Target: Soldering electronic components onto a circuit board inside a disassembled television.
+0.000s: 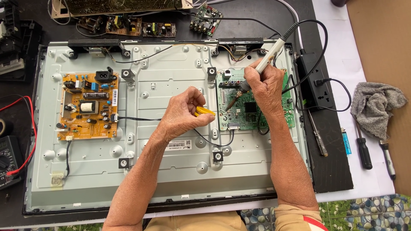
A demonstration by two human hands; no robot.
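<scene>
My right hand [267,85] grips a soldering iron [257,70] with a pale handle, and its tip touches the left part of a green circuit board [252,115]. My left hand [184,111] pinches a yellow-handled tool [204,112], pointed at the same spot on the green board. Both boards are mounted on the grey metal back panel [162,162] of an opened flat screen. An orange power board [89,106] is fixed at the panel's left, joined to the green board by a black wire.
A black power strip [314,83] lies right of the panel with screwdrivers [363,149], a blue lighter [346,141] and a grey rag [376,105]. A multimeter [9,160] with red lead sits at the left. Loose circuit boards [141,26] lie at the back.
</scene>
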